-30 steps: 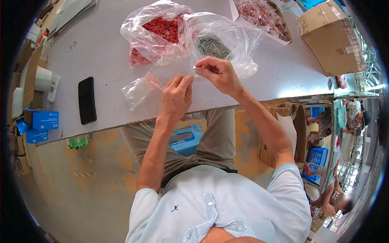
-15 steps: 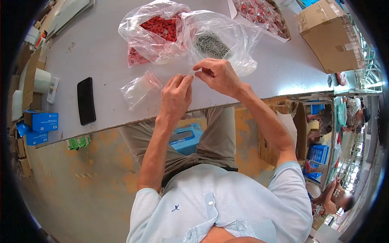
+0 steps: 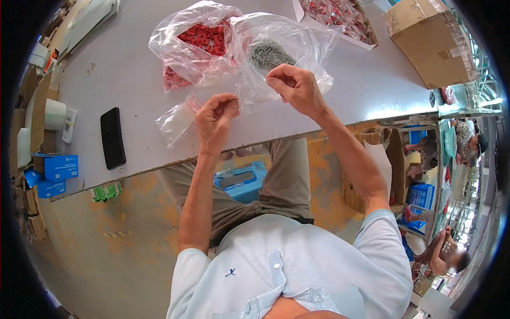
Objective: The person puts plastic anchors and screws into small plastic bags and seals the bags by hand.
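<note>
Fingers curled together, my left hand (image 3: 217,121) is raised over the table's near side, with a small clear plastic piece at its fingertips. My right hand (image 3: 298,91) is pinched just in front of the grey screws (image 3: 270,55); anything between its fingertips is too small to make out. The screws lie in an open clear bag (image 3: 313,50). Left of it, another clear bag holds red plastic pieces (image 3: 204,40). A small packet of clear bags (image 3: 177,123) lies left of my left hand.
A black phone (image 3: 112,138) lies on the table (image 3: 143,109) at the left, near blue boxes (image 3: 61,167). At the back right are a tray of red packets (image 3: 340,18) and a cardboard box (image 3: 433,45). Other people (image 3: 449,258) are at the far right.
My hands, which were close together, have moved apart: the left one toward the left, the right one up and to the right toward the screws. The view has shifted slightly.
</note>
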Demonstrator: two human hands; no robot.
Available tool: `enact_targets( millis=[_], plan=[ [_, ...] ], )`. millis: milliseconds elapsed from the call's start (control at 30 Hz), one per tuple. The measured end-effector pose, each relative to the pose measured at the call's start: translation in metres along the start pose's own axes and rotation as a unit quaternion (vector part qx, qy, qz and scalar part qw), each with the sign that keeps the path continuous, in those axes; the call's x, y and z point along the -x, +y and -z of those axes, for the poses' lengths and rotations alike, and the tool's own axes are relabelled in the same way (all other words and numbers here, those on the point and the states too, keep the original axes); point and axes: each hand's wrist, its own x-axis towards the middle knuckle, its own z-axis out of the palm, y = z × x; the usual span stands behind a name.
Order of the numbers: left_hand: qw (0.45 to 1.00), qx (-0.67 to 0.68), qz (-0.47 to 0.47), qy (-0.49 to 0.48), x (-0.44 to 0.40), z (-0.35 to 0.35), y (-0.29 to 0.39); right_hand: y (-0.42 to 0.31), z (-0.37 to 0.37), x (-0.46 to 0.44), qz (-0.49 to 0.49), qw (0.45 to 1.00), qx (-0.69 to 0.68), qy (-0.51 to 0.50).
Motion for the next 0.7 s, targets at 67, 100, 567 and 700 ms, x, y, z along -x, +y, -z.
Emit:
enact_targets(
  millis=[67,100,567,700],
  plan=[
    [1.0,0.011,0.003,0.001,0.0,0.002,-0.002,0.003,-0.002,0.001,0.001,1.0,0.005,0.002],
    [1.0,0.023,0.005,0.002,0.0,0.003,-0.001,0.004,-0.003,0.001,0.002,1.0,0.01,0.003],
    [0.993,0.115,0.026,0.014,0.001,0.011,-0.002,-0.013,-0.002,-0.015,-0.022,0.999,0.006,-0.023],
    [1.0,0.001,-0.015,-0.005,0.003,0.001,-0.012,-0.031,-0.011,-0.034,0.015,1.0,0.007,-0.019]
  ],
)
